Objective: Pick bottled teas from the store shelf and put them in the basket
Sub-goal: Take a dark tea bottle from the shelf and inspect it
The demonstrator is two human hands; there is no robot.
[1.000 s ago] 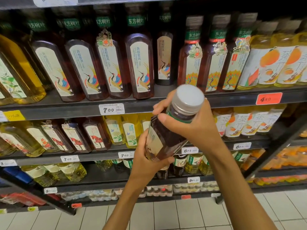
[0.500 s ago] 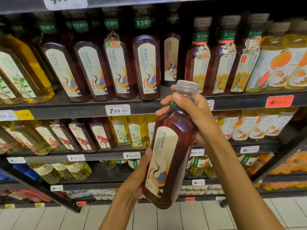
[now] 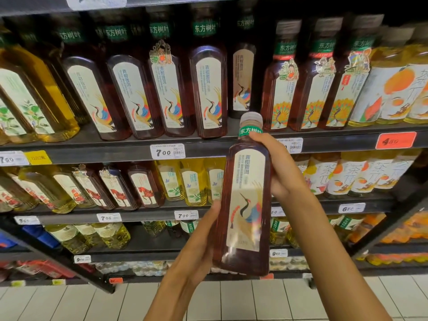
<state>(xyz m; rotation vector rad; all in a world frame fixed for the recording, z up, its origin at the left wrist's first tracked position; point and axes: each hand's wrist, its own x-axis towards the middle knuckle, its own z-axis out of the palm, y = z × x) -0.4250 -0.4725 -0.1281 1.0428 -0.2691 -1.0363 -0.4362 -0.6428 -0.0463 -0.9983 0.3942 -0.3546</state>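
A dark brown tea bottle [image 3: 245, 200] with a cream crane label and grey cap stands almost upright in front of the shelves, label facing me. My right hand [image 3: 280, 167] grips its upper part from behind, just under the green neck band. My left hand [image 3: 203, 242] holds the lower left side and bottom, its fingers hidden behind the bottle. More bottles of the same tea [image 3: 208, 89] stand in a row on the upper shelf [image 3: 115, 151]. No basket is in view.
Yellow tea bottles [image 3: 34, 100] stand at the left, orange-labelled ones [image 3: 398, 89] at the right. Lower shelves [image 3: 139, 215] hold more bottles with price tags along the edges. White floor tiles [image 3: 69, 302] lie below. A dark slanted shelf frame [image 3: 382, 230] stands at right.
The bottle went from tilted with its cap toward me to nearly upright with its label facing me. My left hand slid down to the bottle's lower side.
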